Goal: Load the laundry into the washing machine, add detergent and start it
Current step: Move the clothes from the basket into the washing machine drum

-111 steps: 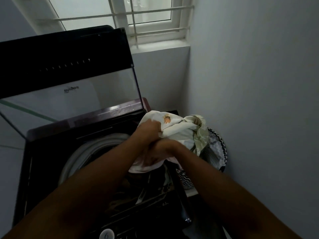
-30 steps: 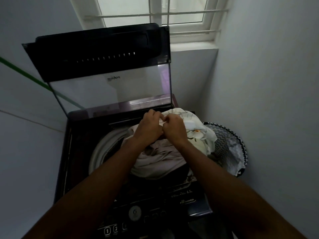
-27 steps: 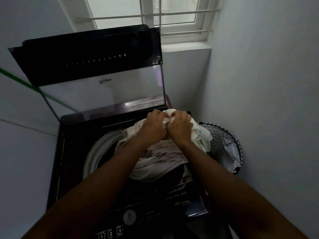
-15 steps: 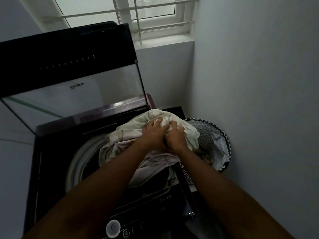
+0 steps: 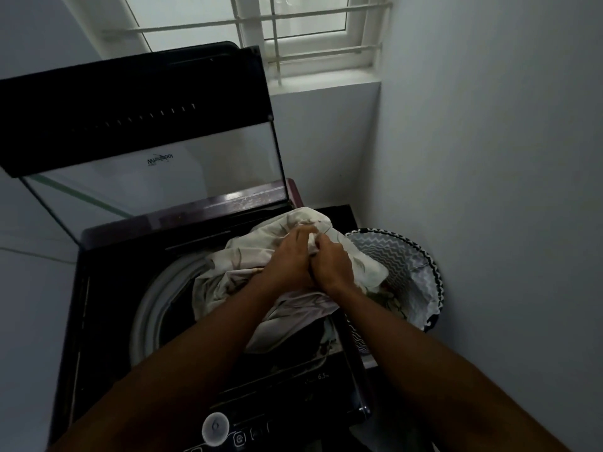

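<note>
We see the pale printed cloth (image 5: pixel 287 252) bunched over the right side of the washing machine (image 5: pixel 107 288) drum opening, our left hand (image 5: pixel 288 256) and right hand (image 5: pixel 331 261) side by side, fingers clenched in its folds; the zigzag laundry basket (image 5: pixel 411 275) stands just right, lid (image 5: pixel 137 125) raised behind.

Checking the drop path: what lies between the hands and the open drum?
Head view: only the pale sheet; left hand and right hand grip it, and it drapes into the drum.

Soft, creased cloth sheet (image 5: pixel 293 223) lies against the washing machine's (image 5: pixel 98 321) glossy dark plastic, under its clear glass lid (image 5: pixel 182 177).
</note>
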`<state>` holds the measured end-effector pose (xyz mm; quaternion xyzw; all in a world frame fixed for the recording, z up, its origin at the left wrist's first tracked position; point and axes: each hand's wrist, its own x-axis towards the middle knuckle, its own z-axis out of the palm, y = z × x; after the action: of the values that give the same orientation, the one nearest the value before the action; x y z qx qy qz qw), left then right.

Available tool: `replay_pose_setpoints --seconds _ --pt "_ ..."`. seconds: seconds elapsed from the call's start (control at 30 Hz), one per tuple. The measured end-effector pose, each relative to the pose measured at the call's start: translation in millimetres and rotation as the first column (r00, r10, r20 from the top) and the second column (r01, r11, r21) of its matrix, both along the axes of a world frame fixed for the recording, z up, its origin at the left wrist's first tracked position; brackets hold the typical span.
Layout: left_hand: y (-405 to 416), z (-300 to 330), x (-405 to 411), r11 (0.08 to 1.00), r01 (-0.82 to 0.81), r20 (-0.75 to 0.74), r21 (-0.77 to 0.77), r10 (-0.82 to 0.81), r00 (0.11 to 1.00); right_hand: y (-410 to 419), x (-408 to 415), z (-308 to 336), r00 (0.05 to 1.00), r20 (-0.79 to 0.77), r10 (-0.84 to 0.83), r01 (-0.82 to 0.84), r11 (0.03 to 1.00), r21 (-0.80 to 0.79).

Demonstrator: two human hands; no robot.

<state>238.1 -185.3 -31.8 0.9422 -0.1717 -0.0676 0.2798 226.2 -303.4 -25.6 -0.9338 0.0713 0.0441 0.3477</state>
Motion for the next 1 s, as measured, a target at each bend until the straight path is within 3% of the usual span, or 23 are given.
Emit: replay_pose_setpoints --seconds 0.1,0.43,0.6,0.73,0.83,0.93,1.0 --pt "15.8 13.4 -12.1 0.982 -0.072 -0.009 -0.175 0.071 0.997 17.4 -3.9 12.4 0.997 0.073 -0.004 0.001 0.999 0.041" --pt "102.0 54.5 -28.5 0.956 -0.149 0.057 -0.254 0.169 0.984 101.0 -8.4 49.5 0.970 0.237 0.049 -0.101 0.971 0.215" --pt "160.3 67.2 -47.8 0.976 -0.177 -0.002 -0.127 0.178 0.984 159.2 -26.8 48.4 0.959 0.253 0.124 -0.204 0.925 0.319" --pt "192.9 64.0 -73.8 0.955 -0.293 -0.027 -0.047 0.292 0.956 199.0 -47.8 40.4 0.953 0.244 0.178 -0.271 0.861 0.431" --pt "212.0 44.6 -92.1 0.933 -0.352 -0.070 0.078 0.357 0.931 217.0 -62.5 21.6 0.947 0.165 0.274 -0.320 0.828 0.460" --pt "223.0 10.6 -107.3 0.929 -0.318 -0.276 0.188 0.360 0.891 223.2 -73.7 -8.7 0.916 -0.024 0.401 -0.353 0.833 0.426" --pt "222.4 -13.6 -118.7 0.948 -0.245 -0.405 0.202 0.309 0.861 218.1 -80.1 -32.0 0.846 -0.210 0.490 -0.409 0.849 0.335"
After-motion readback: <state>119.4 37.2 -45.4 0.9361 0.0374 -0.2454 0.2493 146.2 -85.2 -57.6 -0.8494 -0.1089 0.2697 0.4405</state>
